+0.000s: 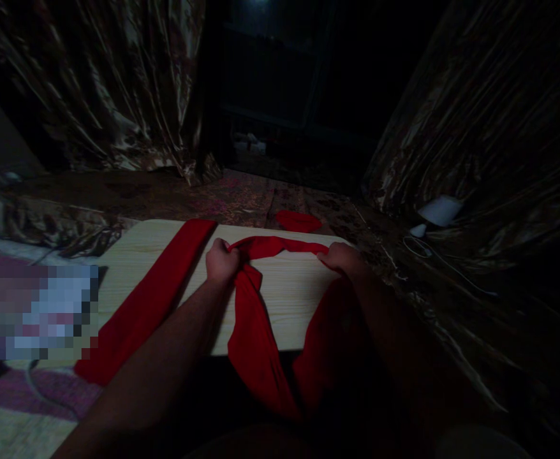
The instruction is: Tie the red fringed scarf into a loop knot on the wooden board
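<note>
My left hand (221, 260) is closed in a fist on a bunched part of a red cloth (254, 331) over a light wooden board (287, 299). My right hand (343, 258) is closed on the same cloth further right, so a stretch of it runs taut between the two hands. The rest of the cloth hangs down over the board's near edge towards me. A second long red strip (158, 293) lies diagonally on the board's left side, apart from my hands.
A small red piece (298, 220) lies on the patterned floor beyond the board. A white object (439, 210) and a thin white cord (423, 250) sit at the right. Shiny curtains hang left and right. A striped mat lies at the left.
</note>
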Action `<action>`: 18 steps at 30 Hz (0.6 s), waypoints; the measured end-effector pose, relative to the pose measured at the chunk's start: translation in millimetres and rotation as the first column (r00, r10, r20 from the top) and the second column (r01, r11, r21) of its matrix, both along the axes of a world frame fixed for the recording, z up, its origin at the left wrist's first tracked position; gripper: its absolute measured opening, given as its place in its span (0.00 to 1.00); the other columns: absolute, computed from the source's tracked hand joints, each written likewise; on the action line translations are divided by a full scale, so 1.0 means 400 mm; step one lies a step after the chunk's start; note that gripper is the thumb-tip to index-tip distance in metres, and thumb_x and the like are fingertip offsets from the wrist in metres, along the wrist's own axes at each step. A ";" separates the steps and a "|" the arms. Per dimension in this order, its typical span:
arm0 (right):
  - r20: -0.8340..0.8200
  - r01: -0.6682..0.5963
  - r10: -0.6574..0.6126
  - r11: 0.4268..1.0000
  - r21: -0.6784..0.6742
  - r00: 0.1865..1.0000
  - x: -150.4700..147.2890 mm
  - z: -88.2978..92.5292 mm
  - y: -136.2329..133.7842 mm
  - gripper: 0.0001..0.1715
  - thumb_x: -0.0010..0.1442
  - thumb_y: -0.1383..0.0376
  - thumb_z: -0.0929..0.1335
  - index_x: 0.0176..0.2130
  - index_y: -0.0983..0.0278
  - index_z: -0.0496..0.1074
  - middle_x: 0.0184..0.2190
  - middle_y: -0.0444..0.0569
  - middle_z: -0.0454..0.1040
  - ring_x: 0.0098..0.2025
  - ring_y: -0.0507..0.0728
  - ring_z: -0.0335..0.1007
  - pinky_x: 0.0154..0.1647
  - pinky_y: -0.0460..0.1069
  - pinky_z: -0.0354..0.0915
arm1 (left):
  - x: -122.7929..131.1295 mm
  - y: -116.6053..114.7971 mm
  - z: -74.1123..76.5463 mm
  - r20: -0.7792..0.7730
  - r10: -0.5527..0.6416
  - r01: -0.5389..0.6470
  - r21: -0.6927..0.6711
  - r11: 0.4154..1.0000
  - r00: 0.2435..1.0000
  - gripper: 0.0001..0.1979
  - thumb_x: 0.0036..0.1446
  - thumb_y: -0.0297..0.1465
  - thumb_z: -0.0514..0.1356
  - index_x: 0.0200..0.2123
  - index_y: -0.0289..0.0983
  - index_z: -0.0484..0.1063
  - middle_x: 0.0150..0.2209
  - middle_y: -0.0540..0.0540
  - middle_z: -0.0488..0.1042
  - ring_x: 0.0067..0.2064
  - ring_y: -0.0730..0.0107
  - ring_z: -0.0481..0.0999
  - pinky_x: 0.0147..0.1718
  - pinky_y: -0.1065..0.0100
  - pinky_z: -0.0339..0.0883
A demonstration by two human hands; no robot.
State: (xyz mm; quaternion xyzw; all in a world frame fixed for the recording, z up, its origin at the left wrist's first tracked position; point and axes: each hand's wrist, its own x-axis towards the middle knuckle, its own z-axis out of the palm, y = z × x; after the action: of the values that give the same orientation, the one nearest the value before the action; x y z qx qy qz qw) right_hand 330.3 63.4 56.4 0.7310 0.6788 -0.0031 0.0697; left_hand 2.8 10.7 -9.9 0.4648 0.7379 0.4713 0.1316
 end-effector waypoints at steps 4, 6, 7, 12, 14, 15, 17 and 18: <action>-0.122 -0.060 0.086 0.977 0.203 0.989 -0.014 -0.033 0.028 0.32 0.67 0.48 0.61 0.56 0.68 0.73 0.56 0.65 0.73 0.59 0.65 0.69 0.57 0.53 0.62 | -0.002 -0.001 -0.003 0.030 -0.007 0.007 -0.001 1.000 1.000 0.08 0.44 0.29 0.60 0.30 0.41 0.63 0.25 0.51 0.69 0.28 0.66 0.69 0.28 0.68 0.58; -0.170 -0.123 0.166 0.963 0.239 0.971 -0.012 -0.057 0.046 0.32 0.68 0.51 0.62 0.61 0.67 0.68 0.63 0.62 0.67 0.64 0.63 0.63 0.61 0.52 0.58 | -0.002 0.000 -0.006 0.038 -0.010 0.009 0.023 1.000 0.999 0.09 0.45 0.29 0.61 0.33 0.41 0.65 0.26 0.51 0.71 0.29 0.67 0.70 0.29 0.69 0.59; -0.197 -0.156 0.200 0.963 0.218 0.960 -0.009 -0.068 0.054 0.32 0.67 0.51 0.63 0.62 0.67 0.67 0.64 0.61 0.65 0.64 0.62 0.62 0.60 0.51 0.58 | -0.002 0.001 -0.008 0.042 -0.017 0.015 0.040 0.999 0.999 0.10 0.45 0.29 0.61 0.34 0.41 0.66 0.27 0.51 0.72 0.29 0.67 0.70 0.30 0.69 0.59; -0.200 -0.295 0.312 0.949 0.114 0.929 0.007 -0.085 0.068 0.20 0.53 0.64 0.73 0.47 0.64 0.76 0.46 0.53 0.78 0.45 0.58 0.73 0.44 0.45 0.63 | -0.001 0.000 -0.008 0.020 -0.062 0.061 0.073 0.995 0.998 0.06 0.50 0.35 0.59 0.33 0.41 0.69 0.26 0.51 0.73 0.29 0.67 0.71 0.31 0.69 0.60; -0.136 -0.344 0.372 0.919 0.192 0.918 0.008 -0.078 0.061 0.13 0.51 0.71 0.71 0.40 0.65 0.77 0.42 0.53 0.78 0.42 0.56 0.72 0.41 0.45 0.61 | 0.000 -0.002 -0.002 0.000 -0.055 0.055 0.059 0.997 0.998 0.07 0.52 0.37 0.58 0.29 0.40 0.69 0.26 0.50 0.73 0.30 0.66 0.71 0.31 0.69 0.60; -0.125 -0.383 0.415 0.898 0.215 0.901 0.007 -0.073 0.056 0.12 0.49 0.74 0.70 0.37 0.65 0.76 0.41 0.52 0.77 0.41 0.55 0.71 0.40 0.44 0.60 | 0.001 -0.004 0.002 -0.006 -0.048 0.048 0.055 0.997 0.999 0.08 0.53 0.38 0.57 0.28 0.40 0.68 0.26 0.49 0.73 0.30 0.66 0.71 0.31 0.69 0.60; -0.179 -0.471 0.499 0.864 0.177 0.848 0.002 -0.061 0.046 0.08 0.47 0.73 0.71 0.32 0.65 0.75 0.40 0.50 0.76 0.40 0.54 0.69 0.38 0.44 0.59 | 0.001 -0.006 0.008 -0.013 -0.031 0.032 0.049 0.998 0.999 0.09 0.54 0.39 0.56 0.27 0.40 0.67 0.26 0.49 0.73 0.30 0.66 0.70 0.31 0.68 0.59; -0.241 -0.494 0.509 0.861 0.122 0.827 -0.001 -0.055 0.041 0.06 0.47 0.71 0.72 0.30 0.65 0.75 0.39 0.49 0.76 0.39 0.54 0.69 0.36 0.43 0.59 | 0.001 -0.007 0.010 -0.018 -0.024 0.025 0.046 0.999 1.000 0.10 0.55 0.39 0.56 0.26 0.40 0.67 0.25 0.49 0.72 0.30 0.67 0.70 0.31 0.68 0.59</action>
State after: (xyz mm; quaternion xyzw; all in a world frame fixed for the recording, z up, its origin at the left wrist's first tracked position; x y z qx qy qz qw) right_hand 329.9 79.8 34.3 0.5216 0.8497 -0.0637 -0.0430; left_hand 3.3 8.0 -5.7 0.4808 0.7222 0.4826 0.1199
